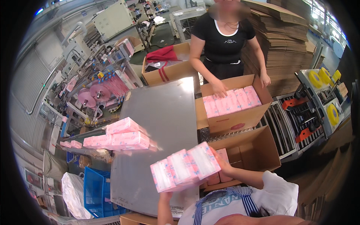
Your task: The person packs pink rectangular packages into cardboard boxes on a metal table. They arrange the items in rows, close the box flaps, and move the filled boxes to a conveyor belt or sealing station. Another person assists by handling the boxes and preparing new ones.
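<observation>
A smooth grey metal table [157, 108], flat and glossy where light strikes it, runs away from the person. Beyond its far right corner rises a stack of flattened corrugated cardboard [277, 41], its layered edges rough and brown. Nearer the table, a co-worker [225, 41] in a black short-sleeved top stands past its far right corner, one hand on the packs in the far carton [232, 125], a stiff brown box with raised flaps along the table's right side. The near carton [258, 146], also open and partly filled, sits closer to the person on that side. Left of the table's near end stands a ribbed blue plastic crate [95, 193], with a crinkled white sack [73, 191] just beyond it.

Over the table's near right part, the held row of packs [183, 167], boxy, glossy pink and white, is raised and tilted, white panels facing the person; its long axis slants from lower left up to the right. The left hand [165, 195] supports the lower left end from below, its fingers mostly hidden; the right hand [224, 163] presses against the right end, curved round it. Three packs show in the held row, and at least four in the far carton. At the table's left edge one pack [125, 125] lies atop a line of others [129, 141].
</observation>
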### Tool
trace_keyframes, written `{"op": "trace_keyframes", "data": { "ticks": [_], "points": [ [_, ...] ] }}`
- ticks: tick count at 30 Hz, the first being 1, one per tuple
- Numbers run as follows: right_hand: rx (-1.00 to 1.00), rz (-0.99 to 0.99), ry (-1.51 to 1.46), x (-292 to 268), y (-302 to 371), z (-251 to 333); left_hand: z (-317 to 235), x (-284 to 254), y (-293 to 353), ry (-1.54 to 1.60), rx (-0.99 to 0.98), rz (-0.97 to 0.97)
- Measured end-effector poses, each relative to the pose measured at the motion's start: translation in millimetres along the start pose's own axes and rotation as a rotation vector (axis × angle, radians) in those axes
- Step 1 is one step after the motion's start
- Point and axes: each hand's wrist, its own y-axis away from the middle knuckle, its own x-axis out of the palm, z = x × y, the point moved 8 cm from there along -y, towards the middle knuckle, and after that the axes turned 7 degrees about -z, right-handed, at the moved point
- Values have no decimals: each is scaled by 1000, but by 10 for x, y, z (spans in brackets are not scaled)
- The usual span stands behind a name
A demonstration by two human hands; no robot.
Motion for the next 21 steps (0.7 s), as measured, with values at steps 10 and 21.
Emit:
{"op": "trace_keyframes", "data": {
  "ticks": [10, 21],
  "points": [
    [-30, -652, 17, -2279, 1447, 740, 2289, 1898, -518, 113, -508, 423],
    [-88, -458, 1487, -2487, 888, 351, 2149, 1972, -855, -589, 115, 320]
  ]
}}
